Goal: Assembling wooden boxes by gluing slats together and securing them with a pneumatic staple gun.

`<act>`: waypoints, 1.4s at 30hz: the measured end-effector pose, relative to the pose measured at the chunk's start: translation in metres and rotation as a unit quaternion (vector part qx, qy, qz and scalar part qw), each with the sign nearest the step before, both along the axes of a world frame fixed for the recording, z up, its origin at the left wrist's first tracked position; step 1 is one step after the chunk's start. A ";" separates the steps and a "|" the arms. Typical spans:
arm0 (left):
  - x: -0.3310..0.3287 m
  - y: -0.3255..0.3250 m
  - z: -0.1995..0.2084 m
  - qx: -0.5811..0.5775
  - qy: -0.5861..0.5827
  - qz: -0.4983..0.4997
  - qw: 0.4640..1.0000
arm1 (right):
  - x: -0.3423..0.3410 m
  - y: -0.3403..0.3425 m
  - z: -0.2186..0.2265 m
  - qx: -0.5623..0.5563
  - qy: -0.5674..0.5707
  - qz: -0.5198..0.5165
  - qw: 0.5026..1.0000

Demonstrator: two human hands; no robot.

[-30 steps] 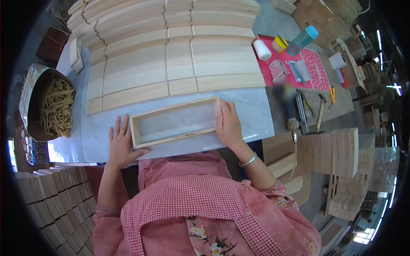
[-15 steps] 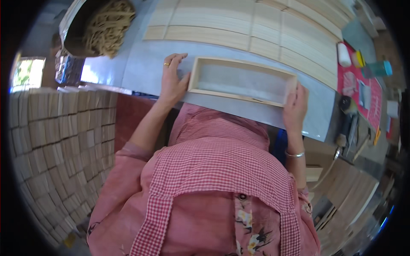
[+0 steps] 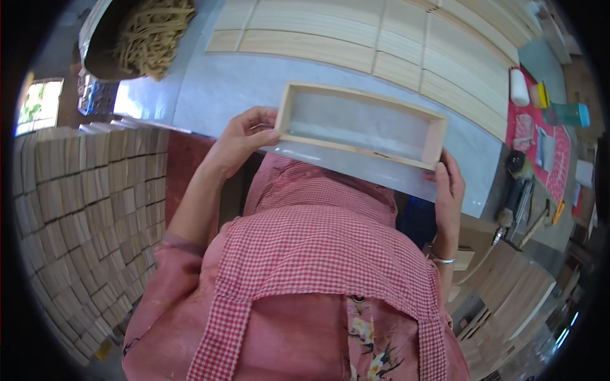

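A long, shallow rectangular frame of pale wood point(image 3: 360, 151) is between my two hands over the pale worktable point(image 3: 241, 82). The table's surface shows through its middle. My left hand point(image 3: 244, 141) pinches the frame's near left corner, thumb in front and fingers at the end piece. At the opposite end, my right hand point(image 3: 450, 181) has its fingers bent around the near right corner. How far its fingertips reach underneath is hidden.
Rows of pale wooden boards point(image 3: 330, 41) lie along the table's far side. A container of wood strips point(image 3: 155, 38) stands at the far left. Stacked wooden pieces point(image 3: 89, 209) rise to my left. A pink mat point(image 3: 549, 152), a teal-lidded jar point(image 3: 569, 115) and a hammer point(image 3: 535, 225) are at right.
My left hand has gone from spread fingers beside the frame to a pinch on its corner. My right hand has slid lower around its end. The frame looks slightly raised or tilted.
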State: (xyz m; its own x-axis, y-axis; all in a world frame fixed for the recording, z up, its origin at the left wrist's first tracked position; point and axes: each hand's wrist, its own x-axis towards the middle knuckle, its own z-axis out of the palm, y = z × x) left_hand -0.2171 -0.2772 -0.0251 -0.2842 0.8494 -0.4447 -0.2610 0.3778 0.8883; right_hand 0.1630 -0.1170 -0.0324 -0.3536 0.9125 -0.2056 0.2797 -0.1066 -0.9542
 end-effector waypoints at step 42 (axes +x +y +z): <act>-0.011 0.085 0.011 -0.035 0.078 0.003 0.996 | -0.009 0.068 0.009 -0.038 -0.117 -0.009 0.992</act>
State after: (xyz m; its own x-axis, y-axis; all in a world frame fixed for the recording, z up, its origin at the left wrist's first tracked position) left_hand -0.2284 -0.1925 -0.0137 -0.3607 0.8155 -0.4526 -0.1238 0.4391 0.8899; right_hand 0.1538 -0.0490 -0.0230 -0.2714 0.8971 -0.3486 0.4906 -0.1827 -0.8520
